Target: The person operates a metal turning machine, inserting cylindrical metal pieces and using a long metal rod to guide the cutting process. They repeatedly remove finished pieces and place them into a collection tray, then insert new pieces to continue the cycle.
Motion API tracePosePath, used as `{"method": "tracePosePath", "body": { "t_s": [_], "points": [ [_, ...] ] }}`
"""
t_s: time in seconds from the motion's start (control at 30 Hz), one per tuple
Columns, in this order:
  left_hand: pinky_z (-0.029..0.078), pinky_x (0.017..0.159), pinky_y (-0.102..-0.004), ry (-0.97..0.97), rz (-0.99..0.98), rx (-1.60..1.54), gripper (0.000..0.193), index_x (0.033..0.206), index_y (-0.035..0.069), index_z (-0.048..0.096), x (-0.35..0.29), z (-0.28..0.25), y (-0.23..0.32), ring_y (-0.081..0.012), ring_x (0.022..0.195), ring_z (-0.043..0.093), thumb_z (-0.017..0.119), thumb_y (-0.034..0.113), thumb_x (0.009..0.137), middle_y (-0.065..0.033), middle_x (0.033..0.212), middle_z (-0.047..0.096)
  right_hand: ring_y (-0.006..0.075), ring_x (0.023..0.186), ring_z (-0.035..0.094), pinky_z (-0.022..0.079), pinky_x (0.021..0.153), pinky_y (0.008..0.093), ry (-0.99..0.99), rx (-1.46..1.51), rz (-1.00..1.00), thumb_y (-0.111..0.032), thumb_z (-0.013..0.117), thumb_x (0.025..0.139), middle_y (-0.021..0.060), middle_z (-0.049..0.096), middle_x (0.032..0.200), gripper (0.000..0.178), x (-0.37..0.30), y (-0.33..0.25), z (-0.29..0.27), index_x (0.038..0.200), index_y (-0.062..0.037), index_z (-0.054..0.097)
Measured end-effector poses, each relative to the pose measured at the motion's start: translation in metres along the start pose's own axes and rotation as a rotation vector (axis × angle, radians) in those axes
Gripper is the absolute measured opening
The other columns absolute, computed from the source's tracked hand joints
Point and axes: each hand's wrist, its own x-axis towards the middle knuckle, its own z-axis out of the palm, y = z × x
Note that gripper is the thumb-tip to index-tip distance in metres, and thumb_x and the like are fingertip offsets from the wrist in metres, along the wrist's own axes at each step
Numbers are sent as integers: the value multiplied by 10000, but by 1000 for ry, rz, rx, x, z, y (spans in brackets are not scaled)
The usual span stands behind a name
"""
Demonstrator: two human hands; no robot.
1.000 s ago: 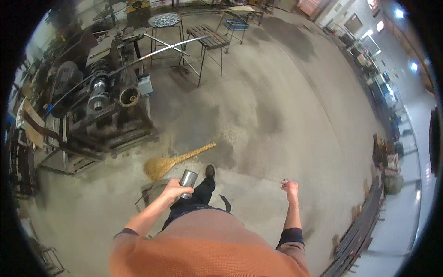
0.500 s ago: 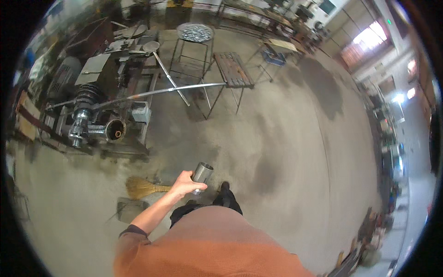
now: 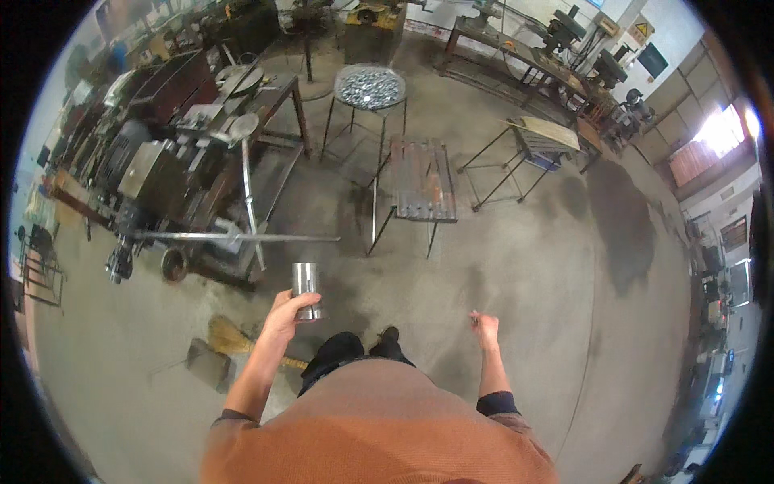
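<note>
Small parts (image 3: 371, 85) lie on the round tray (image 3: 372, 107), beyond the far left corner of the slatted stand (image 3: 422, 181). The machine (image 3: 148, 171) stands left of both, the trestle (image 3: 548, 134) right. The broom (image 3: 227, 334) lies beside the dustpan (image 3: 208, 365).

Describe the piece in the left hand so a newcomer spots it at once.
From the orange sweater at the bottom, follow the left forearm up to the left hand. That hand grips a metal cylinder, roughly upright. It is short, thick and shiny, unlike the long thin bar just above it in view and the straw broom lower left.
</note>
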Motion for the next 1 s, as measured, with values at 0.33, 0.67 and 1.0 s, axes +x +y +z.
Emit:
{"method": "tracePosePath", "body": {
  "t_s": [0.33,0.67,1.0],
  "points": [
    [539,586,-326,81,54,-257,387,939,-13,517,111,90,50,-181,697,596,704,213,686,-84,805,561,127,565,525,440,523,270,-220,642,256,-37,476,702,99,623,718,223,117,-79,5,786,59,659],
    [537,568,-319,272,-16,-439,367,942,17,535,214,107,67,-181,670,590,704,219,686,-55,771,571,179,604,537,491,552,324,-313,720,563,-50,490,770,107,601,760,209,209,-70,-40,870,80,620],
    [544,609,-356,554,-38,-568,391,940,-6,546,207,85,28,-190,709,591,717,218,668,-72,812,587,152,591,532,486,521,304,-607,518,312,-109,543,772,88,606,759,196,388,-141,2,850,40,642]
  ]
}}
